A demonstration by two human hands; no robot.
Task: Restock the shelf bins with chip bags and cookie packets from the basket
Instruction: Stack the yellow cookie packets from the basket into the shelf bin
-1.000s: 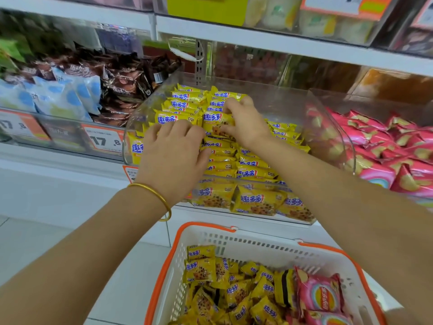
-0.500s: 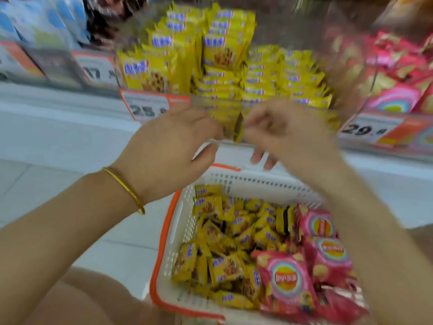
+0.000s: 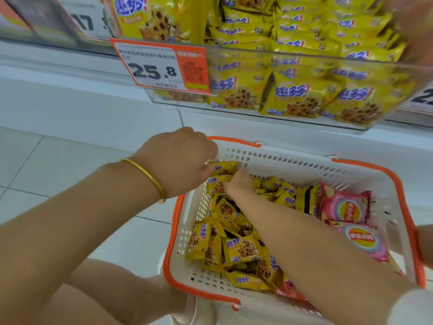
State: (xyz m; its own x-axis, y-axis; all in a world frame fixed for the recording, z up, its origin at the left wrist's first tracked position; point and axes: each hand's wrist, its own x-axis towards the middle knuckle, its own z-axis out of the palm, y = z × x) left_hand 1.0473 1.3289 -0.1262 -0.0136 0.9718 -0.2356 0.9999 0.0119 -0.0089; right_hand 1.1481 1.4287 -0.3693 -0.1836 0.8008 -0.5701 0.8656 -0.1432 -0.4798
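Head view: both hands reach into the basket (image 3: 293, 158) at lower centre; left hand (image 3: 178, 163) and right hand (image 3: 239, 184) each pinch yellow cookie packets (image 3: 222, 168); chip bags (image 3: 346, 209) lie right.

My left hand (image 3: 178, 160) covers its own fingertips, so grip on the top cookie packet (image 3: 223, 167) unclear. My right hand (image 3: 239, 184) is buried in packets, fingers hidden. My right forearm blocks the basket (image 3: 290, 158) middle. Pink chip bags (image 3: 346, 207) partly under it. Shelf bin (image 3: 304, 59) cut off top and right, second price tag (image 3: 421, 97) clipped
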